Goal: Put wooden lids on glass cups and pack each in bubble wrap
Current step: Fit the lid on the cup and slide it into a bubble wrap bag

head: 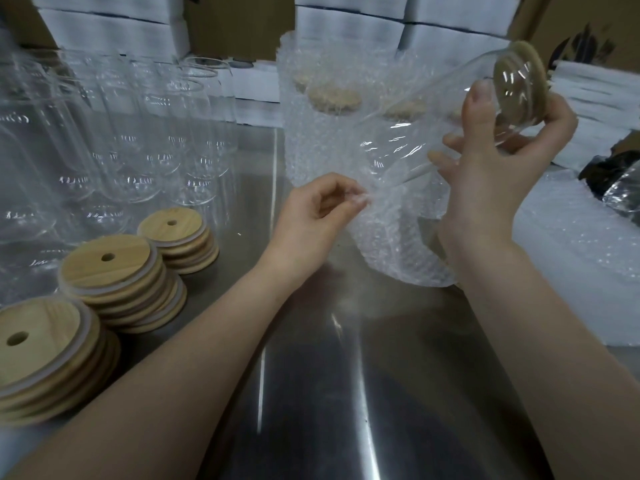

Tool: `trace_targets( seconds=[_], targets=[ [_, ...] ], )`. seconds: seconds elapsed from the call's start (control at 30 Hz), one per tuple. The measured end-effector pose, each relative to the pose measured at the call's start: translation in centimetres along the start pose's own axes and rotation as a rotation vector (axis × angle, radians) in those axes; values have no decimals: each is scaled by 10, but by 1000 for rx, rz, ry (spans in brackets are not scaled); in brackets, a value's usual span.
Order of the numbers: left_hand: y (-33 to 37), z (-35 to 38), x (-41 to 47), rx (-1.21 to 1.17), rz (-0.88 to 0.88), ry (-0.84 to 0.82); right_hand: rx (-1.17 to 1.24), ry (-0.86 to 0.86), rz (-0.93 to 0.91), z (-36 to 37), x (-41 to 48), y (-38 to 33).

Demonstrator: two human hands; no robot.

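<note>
Your right hand (491,168) has its grip curled round the lid end of the glass cup (433,109), held in the air above the table (311,393). The cup's long axis slants from the wooden lid (516,81) at 2 o'clock down to its base at 8 o'clock. Your left hand (311,216) pinches the edge of the bubble wrap bag (398,244), at 8 o'clock from the right grip. Whether the base has entered the bag's mouth, I cannot tell. Slide it base-first along that axis.
</note>
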State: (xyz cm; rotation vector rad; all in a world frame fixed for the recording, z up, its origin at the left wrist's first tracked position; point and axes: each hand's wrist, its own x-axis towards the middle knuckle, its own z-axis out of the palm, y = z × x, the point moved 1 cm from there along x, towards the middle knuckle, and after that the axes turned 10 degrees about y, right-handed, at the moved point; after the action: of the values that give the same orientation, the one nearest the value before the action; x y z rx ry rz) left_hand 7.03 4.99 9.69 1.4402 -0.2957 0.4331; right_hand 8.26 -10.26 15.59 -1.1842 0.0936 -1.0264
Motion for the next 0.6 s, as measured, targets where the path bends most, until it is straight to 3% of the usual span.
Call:
trace_targets(
  seconds=[0.43,0.6],
  targets=[
    [-6,-4,2,65,-21,-69,83,-41,18,2,-5,1],
    [-6,-4,3,55,-52,16,94,-72,37,2,-7,3]
  ],
)
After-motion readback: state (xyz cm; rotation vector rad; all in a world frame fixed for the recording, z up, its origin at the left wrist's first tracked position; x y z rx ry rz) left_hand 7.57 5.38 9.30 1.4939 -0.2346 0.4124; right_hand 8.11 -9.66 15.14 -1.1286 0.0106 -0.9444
